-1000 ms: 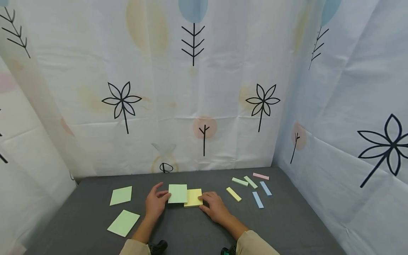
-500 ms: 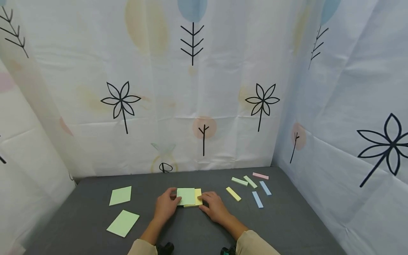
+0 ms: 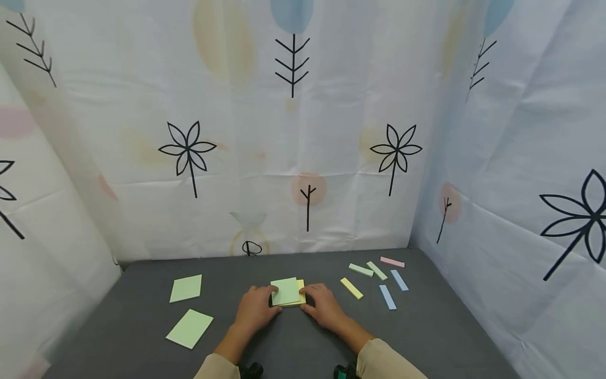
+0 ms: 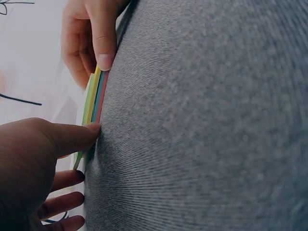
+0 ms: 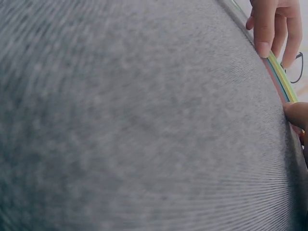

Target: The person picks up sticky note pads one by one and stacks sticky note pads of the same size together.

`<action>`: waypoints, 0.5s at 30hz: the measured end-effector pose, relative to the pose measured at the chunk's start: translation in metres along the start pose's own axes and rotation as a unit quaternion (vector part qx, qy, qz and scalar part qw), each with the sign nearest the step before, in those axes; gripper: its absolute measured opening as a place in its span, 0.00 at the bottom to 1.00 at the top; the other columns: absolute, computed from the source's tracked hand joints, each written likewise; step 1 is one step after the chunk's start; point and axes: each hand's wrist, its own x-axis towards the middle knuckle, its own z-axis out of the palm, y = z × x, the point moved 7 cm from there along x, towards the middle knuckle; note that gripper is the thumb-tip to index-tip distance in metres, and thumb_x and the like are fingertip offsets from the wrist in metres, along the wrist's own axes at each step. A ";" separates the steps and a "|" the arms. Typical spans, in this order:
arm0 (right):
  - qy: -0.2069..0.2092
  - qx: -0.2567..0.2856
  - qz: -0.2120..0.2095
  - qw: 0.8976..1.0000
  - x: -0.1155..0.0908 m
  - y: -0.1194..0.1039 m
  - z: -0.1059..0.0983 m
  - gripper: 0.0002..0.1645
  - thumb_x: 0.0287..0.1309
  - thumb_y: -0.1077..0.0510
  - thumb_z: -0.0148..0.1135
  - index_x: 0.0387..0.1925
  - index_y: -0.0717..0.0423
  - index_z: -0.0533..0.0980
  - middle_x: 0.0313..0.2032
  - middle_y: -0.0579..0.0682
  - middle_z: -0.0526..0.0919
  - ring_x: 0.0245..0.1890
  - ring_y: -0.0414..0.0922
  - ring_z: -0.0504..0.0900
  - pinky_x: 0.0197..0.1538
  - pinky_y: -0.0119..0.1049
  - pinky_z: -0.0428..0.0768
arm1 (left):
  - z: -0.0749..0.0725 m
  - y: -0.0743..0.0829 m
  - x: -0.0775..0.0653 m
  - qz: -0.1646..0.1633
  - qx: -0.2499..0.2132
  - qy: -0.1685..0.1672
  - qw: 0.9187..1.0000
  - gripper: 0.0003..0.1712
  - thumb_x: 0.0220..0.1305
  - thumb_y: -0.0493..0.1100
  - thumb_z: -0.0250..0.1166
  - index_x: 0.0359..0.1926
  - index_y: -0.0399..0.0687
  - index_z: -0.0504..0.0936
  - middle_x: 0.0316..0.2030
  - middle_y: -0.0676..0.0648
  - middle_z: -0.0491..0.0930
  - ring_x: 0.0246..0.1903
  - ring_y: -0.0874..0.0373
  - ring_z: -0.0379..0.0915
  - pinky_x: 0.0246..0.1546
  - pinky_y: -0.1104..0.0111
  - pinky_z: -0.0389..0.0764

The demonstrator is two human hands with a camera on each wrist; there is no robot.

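A green sticky note pad (image 3: 286, 291) lies on top of a yellow sticky note pad (image 3: 301, 286), slightly shifted to the left of it. Blue and pink-red layers (image 4: 103, 92) show beneath them in the left wrist view, all stacked on the grey table. My left hand (image 3: 255, 309) holds the left side of the green pad, its thumb at the near edge. On the opposite side, my right hand (image 3: 326, 307) grips the stack's right side between thumb and fingers. Some right-hand fingertips are hidden behind the stack.
Two more green square notes (image 3: 189, 329) lie at the left of the grey table (image 3: 303, 350). Several narrow strips, among them a yellow strip (image 3: 352, 288), a blue strip (image 3: 387, 297) and a pink strip (image 3: 392, 262), lie at the right. Patterned white curtains (image 3: 341, 210) enclose the table.
My left hand has brought the green pad rightward and down over the yellow one, covering most of it. The right hand keeps its hold on the stack.
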 end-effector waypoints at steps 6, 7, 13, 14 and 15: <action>-0.017 -0.041 0.007 0.999 0.002 0.001 0.001 0.28 0.57 0.53 0.70 0.57 0.57 0.76 0.52 0.52 0.80 0.53 0.51 0.76 0.54 0.50 0.73 | 0.001 0.006 0.001 0.029 0.019 0.001 0.999 0.22 0.47 0.51 0.78 0.44 0.51 0.85 0.38 0.48 0.84 0.37 0.50 0.75 0.39 0.53 0.75; -0.020 -0.052 0.004 0.998 0.002 0.000 0.001 0.28 0.57 0.52 0.69 0.58 0.56 0.76 0.52 0.51 0.81 0.53 0.50 0.76 0.54 0.50 0.73 | 0.002 0.007 0.001 0.032 0.019 0.001 0.999 0.21 0.47 0.50 0.78 0.44 0.51 0.85 0.38 0.48 0.84 0.36 0.50 0.75 0.38 0.53 0.75; -0.021 -0.100 -0.030 0.994 0.004 -0.007 0.000 0.26 0.56 0.51 0.70 0.55 0.54 0.78 0.47 0.50 0.82 0.50 0.50 0.77 0.50 0.51 0.74 | 0.001 0.009 0.002 0.042 0.013 0.003 0.999 0.19 0.46 0.49 0.78 0.41 0.52 0.86 0.35 0.49 0.84 0.34 0.51 0.75 0.37 0.52 0.74; -0.020 -0.104 -0.032 0.994 0.005 -0.007 -0.001 0.25 0.56 0.51 0.70 0.54 0.54 0.79 0.46 0.49 0.82 0.49 0.50 0.77 0.50 0.51 0.74 | 0.000 0.010 0.003 0.044 0.014 0.004 0.999 0.19 0.46 0.50 0.77 0.41 0.52 0.86 0.35 0.50 0.84 0.34 0.51 0.75 0.37 0.52 0.74; -0.019 -0.107 -0.035 0.993 0.006 -0.008 -0.001 0.24 0.55 0.52 0.70 0.53 0.54 0.79 0.46 0.49 0.82 0.49 0.49 0.77 0.50 0.50 0.74 | 0.000 0.010 0.003 0.046 0.014 0.004 0.999 0.19 0.47 0.50 0.77 0.41 0.52 0.86 0.35 0.50 0.84 0.34 0.51 0.75 0.37 0.52 0.74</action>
